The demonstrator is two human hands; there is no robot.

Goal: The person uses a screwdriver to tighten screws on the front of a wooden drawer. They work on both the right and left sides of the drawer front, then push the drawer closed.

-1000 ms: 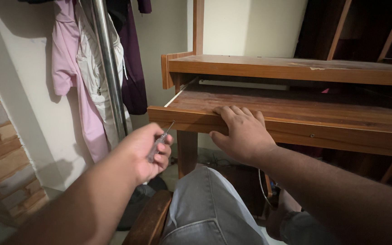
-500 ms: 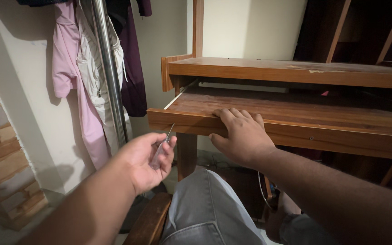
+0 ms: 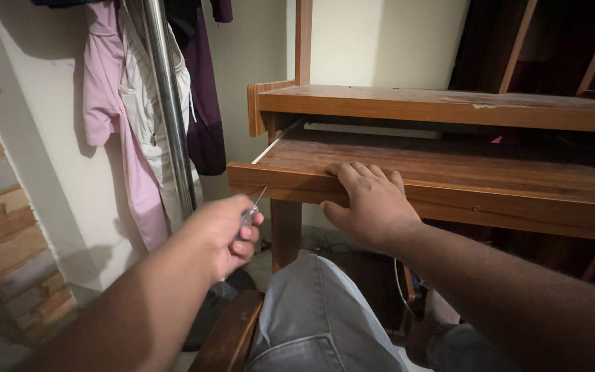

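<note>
I am looking down into a dim corner of a room: a pale plaster wall (image 3: 373, 41) runs behind everything, with a strip of exposed brickwork (image 3: 1, 227) at the near left. The biggest thing in front of me is a wooden desk (image 3: 449, 103) that fills the right half of the view, its top shelf lying far and its pull-out tray (image 3: 490, 172) slid toward me below it. Under the tray's left end a wooden leg (image 3: 286, 231) goes down to the floor. To the left of the desk a shiny metal pole (image 3: 168, 110) stands upright, and clothes hang around it: a pink shirt (image 3: 108, 117) on the left, a pale striped garment (image 3: 147, 103) against the pole, a dark purple one (image 3: 208, 117) behind it. Near me, at the bottom, I see my knee in grey trousers (image 3: 318, 317) and, just left of it, a wooden chair arm (image 3: 232, 334). My right hand (image 3: 373, 203) lies palm down on the tray's near edge, the fingers close together and draped over the front lip, the thumb hanging below it. My left hand (image 3: 225, 231) hangs in the air left of the desk leg, closed in a loose fist, with the fingers curled around the handle of a small screwdriver (image 3: 253, 210). Its thin metal shaft points up and to the right, with the tip close under the tray's left front corner; I cannot tell whether it touches the wood.
</note>
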